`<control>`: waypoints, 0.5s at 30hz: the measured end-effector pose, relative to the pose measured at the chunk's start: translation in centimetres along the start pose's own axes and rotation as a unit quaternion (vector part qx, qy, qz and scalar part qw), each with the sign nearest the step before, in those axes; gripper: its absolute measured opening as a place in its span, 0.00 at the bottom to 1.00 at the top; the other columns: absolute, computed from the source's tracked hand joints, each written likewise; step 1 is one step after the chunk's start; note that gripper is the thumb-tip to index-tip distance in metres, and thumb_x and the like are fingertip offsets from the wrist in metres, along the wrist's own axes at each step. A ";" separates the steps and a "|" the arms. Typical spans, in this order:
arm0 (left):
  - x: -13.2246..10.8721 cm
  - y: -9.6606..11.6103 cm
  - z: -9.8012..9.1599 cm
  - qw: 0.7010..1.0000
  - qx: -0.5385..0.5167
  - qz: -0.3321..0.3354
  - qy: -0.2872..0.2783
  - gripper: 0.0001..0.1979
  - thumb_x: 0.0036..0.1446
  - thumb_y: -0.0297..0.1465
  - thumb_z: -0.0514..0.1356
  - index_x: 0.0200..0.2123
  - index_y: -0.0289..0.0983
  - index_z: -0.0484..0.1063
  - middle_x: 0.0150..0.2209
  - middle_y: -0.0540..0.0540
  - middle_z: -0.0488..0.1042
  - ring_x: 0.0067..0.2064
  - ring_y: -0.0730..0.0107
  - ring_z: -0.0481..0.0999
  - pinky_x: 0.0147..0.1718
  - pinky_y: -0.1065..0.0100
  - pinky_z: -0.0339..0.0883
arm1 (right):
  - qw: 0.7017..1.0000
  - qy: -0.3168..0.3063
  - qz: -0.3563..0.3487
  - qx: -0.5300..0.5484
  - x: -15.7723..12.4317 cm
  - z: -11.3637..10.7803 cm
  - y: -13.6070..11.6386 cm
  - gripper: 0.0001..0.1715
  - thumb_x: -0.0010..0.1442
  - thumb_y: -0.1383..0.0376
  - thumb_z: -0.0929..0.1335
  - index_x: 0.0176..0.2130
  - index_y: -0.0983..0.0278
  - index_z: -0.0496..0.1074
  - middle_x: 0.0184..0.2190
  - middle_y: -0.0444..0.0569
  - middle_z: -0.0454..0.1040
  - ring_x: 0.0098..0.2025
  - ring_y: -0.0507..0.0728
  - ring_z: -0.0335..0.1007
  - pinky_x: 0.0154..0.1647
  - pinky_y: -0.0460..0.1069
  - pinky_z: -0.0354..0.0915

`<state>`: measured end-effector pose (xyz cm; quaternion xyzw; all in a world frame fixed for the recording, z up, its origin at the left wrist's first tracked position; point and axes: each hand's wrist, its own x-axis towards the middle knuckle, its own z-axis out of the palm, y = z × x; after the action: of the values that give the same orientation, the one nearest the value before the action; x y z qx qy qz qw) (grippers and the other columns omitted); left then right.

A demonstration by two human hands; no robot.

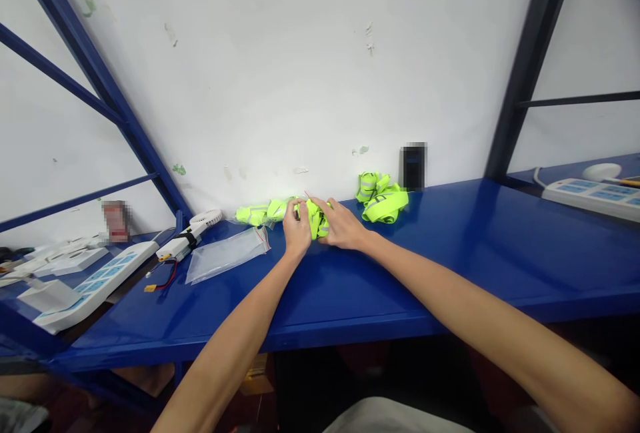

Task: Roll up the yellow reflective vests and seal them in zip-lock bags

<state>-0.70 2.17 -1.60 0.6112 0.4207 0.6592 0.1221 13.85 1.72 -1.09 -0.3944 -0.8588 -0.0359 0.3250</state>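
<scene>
Near the back of the blue table, a bundle of neon-yellow reflective strap (319,221) is held between both my hands. My left hand (297,229) closes on its left side, fingers bent. On the other side my right hand (345,225) grips it with curled fingers. Just left of my hands lie more yellow bundles (254,215), which seem to be in clear plastic. To the right, against the wall, loose yellow reflective straps (385,206) sit in a pile. Clear zip bags (227,256) lie flat to the left of my left hand.
A white handheld fan (205,219) and a small battery with red wires (164,274) are at the table's left. A white power strip (95,289) lies beyond them. At the back right a dark blurred object (413,167) leans on the wall. Blue frame posts (107,79) flank the table.
</scene>
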 end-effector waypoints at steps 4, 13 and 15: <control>-0.2 0.0 0.0 0.999 0.035 0.029 -0.002 0.11 0.64 0.39 0.51 0.38 0.38 0.67 0.35 0.48 0.71 0.34 0.71 0.69 0.36 0.70 0.63 | 1.000 -0.007 0.009 -0.014 -0.1 -0.2 -0.2 0.47 0.47 0.60 0.73 0.62 0.63 0.55 0.43 0.53 0.66 0.44 0.62 0.67 0.44 0.53 0.63; 0.5 0.1 -2.0 0.974 0.161 0.079 -0.141 0.17 0.63 0.44 0.53 0.49 0.41 0.67 0.33 0.50 0.73 0.31 0.69 0.71 0.34 0.69 0.63 | 0.999 -0.010 0.046 -0.016 0.2 0.3 0.4 0.37 0.48 0.60 0.72 0.54 0.65 0.60 0.44 0.53 0.68 0.43 0.61 0.68 0.44 0.51 0.63; 1.5 0.0 -3.5 0.952 0.224 0.113 -0.176 0.17 0.64 0.43 0.50 0.50 0.42 0.68 0.38 0.48 0.76 0.38 0.66 0.74 0.39 0.67 0.64 | 0.998 -0.019 0.055 -0.027 0.0 0.3 1.3 0.38 0.47 0.59 0.73 0.54 0.66 0.60 0.44 0.54 0.68 0.43 0.61 0.69 0.43 0.51 0.63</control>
<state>-4.27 1.77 -0.22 0.7725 0.4577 0.4397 -0.0209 14.59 2.72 -1.55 -0.4503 -0.8406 -0.0340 0.2990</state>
